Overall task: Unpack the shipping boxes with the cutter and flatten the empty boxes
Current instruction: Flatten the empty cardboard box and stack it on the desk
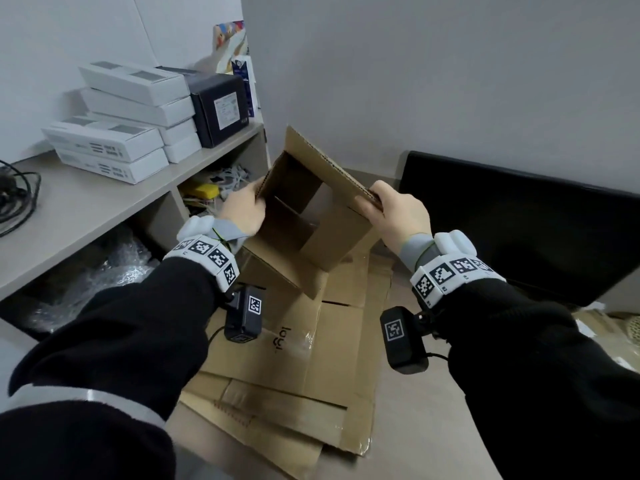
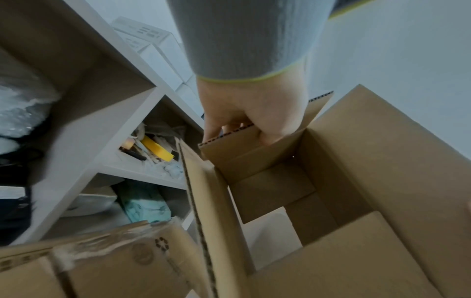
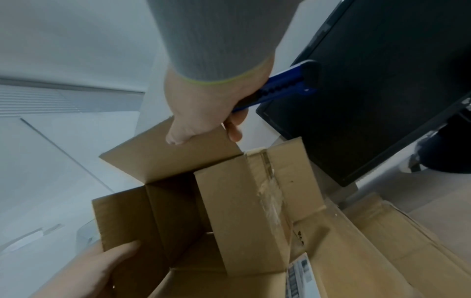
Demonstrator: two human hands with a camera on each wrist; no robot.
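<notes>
- Holding an opened, empty box (image 1: 311, 216) in the air over a pile of flattened cartons (image 1: 294, 368) on the floor, head view: we have the left hand (image 1: 242, 211) curled round the near-left flap edge and the right hand (image 1: 398, 213) pinching the right flap edge. Both ends look cut open, so we judge collapse is the step in hand. Risk: the pull is uneven, and the flap tears before the walls fold.
- Left wrist view: left fingers (image 2: 214, 129) hook over the corrugated edge of the flap, thumb inside. Shelf unit (image 2: 107, 121) sits just beside the box; swinging the box left could knock its clutter. The raw card edge could also scrape the fingers if the grip slips.
- Right wrist view: right hand also clamps the blue cutter (image 3: 282, 84) against the palm while the thumb (image 3: 178, 133) presses the flap. We cannot tell whether the blade is retracted. Main hazard, in our judgement: a shared grip, so the cutter may drop or nick the hand, or strike the black monitor (image 3: 369, 90) close by.
</notes>
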